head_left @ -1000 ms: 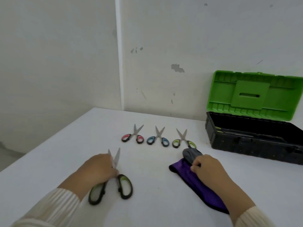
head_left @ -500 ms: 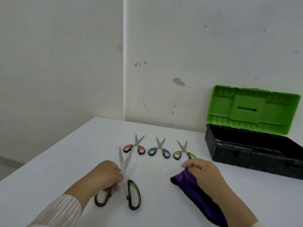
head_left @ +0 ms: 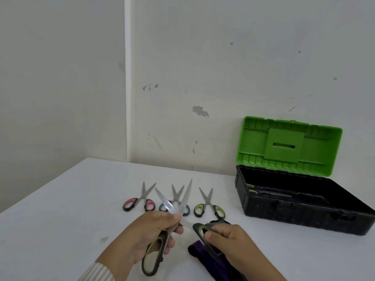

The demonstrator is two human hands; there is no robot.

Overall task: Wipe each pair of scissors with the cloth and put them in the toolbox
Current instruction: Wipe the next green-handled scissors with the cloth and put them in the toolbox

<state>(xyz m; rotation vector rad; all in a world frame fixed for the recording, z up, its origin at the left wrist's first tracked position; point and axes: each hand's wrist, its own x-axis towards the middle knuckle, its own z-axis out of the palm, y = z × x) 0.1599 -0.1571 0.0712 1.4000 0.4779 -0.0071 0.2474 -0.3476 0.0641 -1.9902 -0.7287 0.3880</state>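
Left hand, right hand each grip one handle; large scissors point away, blades spread

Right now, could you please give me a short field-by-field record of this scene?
left hand: grips large scissors by one handle
right hand: grips the other handle
blades: spread apart
cloth: on table beneath right hand
waiting row: red scissors, blue scissors, green scissors
toolbox: open, lid upright
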